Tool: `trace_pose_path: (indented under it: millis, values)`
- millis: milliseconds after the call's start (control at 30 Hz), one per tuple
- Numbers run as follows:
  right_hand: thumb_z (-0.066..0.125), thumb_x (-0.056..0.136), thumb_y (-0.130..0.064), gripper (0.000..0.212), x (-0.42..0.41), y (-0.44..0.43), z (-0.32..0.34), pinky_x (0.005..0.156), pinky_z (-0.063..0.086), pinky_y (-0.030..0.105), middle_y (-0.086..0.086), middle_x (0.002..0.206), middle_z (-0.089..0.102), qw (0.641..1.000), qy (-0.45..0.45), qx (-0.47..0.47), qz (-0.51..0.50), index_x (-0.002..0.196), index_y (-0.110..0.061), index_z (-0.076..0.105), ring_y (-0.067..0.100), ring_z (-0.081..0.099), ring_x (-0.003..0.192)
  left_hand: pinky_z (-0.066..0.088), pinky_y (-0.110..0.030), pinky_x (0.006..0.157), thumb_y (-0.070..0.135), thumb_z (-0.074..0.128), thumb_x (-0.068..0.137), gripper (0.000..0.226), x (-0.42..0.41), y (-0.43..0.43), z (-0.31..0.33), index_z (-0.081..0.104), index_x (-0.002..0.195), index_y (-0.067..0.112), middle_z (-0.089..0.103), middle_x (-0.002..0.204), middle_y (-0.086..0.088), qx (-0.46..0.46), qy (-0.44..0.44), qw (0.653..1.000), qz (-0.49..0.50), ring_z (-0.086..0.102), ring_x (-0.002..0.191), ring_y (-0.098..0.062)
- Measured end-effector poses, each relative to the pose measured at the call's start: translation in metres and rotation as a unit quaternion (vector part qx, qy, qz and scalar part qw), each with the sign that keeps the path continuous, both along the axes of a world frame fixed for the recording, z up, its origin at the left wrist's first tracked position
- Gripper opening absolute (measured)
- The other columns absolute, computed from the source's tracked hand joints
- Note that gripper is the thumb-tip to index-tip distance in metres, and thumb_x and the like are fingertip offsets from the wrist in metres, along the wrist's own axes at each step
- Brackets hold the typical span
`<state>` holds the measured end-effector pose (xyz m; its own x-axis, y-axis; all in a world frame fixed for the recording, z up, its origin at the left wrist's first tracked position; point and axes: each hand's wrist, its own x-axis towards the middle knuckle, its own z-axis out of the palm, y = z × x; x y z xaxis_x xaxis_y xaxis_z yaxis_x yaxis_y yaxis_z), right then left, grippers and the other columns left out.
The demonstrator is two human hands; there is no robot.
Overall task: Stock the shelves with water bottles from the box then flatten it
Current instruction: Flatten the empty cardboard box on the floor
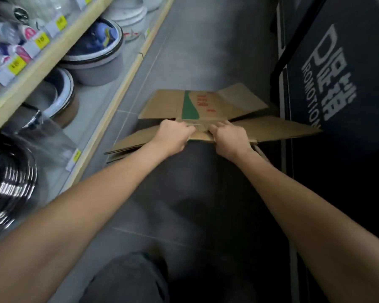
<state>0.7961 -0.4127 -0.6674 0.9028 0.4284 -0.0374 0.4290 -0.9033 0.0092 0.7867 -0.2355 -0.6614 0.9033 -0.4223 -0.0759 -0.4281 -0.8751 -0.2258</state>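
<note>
A brown cardboard box [234, 101] with a green bottle print and red lettering lies on the grey tiled aisle floor, its flaps spread out left and right. My left hand [173, 134] grips the near middle seam of the box with curled fingers. My right hand [230, 136] grips the same seam right beside it. Both forearms stretch forward from the bottom of the view. No water bottles show in the box.
A wooden-edged shelf unit [127, 73] runs along the left with stacked bowls [96, 60], black dishes [7, 178] and yellow price tags. A dark promotion stand [337, 84] with white lettering stands at the right, touching the box's right flap. My knee [129, 278] is at the bottom.
</note>
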Motion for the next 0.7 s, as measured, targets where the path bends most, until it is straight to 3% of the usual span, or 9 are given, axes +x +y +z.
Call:
trace_pose_path:
  millis: [167, 300, 433, 700]
  values:
    - [0.052, 0.087, -0.012, 0.033, 0.002, 0.008, 0.070, 0.077, 0.046, 0.035, 0.005, 0.119, 0.058, 0.997, 0.066, -0.020, -0.013, 0.120, -0.016, 0.053, 0.027, 0.053, 0.111, 0.032, -0.032, 0.062, 0.012, 0.048, 0.085, 0.028, 0.001, 0.021, 0.065, 0.054, 0.112, 0.016, 0.062, 0.109, -0.006, -0.029, 0.051, 0.998, 0.021, 0.061, 0.102, -0.030]
    - [0.052, 0.087, -0.014, 0.028, 0.006, 0.032, 0.148, 0.070, 0.040, 0.032, 0.006, 0.111, 0.063, 0.992, 0.102, -0.063, 0.027, 0.114, -0.016, 0.057, 0.028, 0.059, 0.103, 0.033, -0.032, 0.061, 0.022, 0.053, 0.087, 0.027, -0.003, 0.044, 0.130, 0.053, 0.114, 0.018, 0.061, 0.108, -0.006, -0.043, 0.093, 0.993, 0.057, 0.062, 0.099, -0.030]
    - [0.052, 0.087, -0.017, 0.025, 0.007, 0.053, 0.226, 0.073, 0.045, 0.034, 0.006, 0.106, 0.066, 0.988, 0.123, -0.085, 0.048, 0.111, -0.017, 0.060, 0.031, 0.063, 0.097, 0.033, -0.031, 0.060, 0.024, 0.052, 0.089, 0.029, -0.013, 0.064, 0.195, 0.051, 0.117, 0.018, 0.060, 0.105, -0.006, -0.062, 0.096, 0.991, 0.064, 0.062, 0.097, -0.030]
    - [0.053, 0.090, -0.027, 0.023, 0.020, 0.127, 0.363, 0.078, 0.045, 0.033, 0.005, 0.111, 0.065, 0.967, 0.180, -0.129, 0.125, 0.112, -0.024, 0.060, 0.030, 0.062, 0.105, 0.038, -0.032, 0.065, 0.032, 0.054, 0.089, 0.025, -0.042, 0.126, 0.311, 0.057, 0.113, 0.028, 0.067, 0.099, -0.002, -0.171, 0.126, 0.963, 0.169, 0.064, 0.095, -0.028]
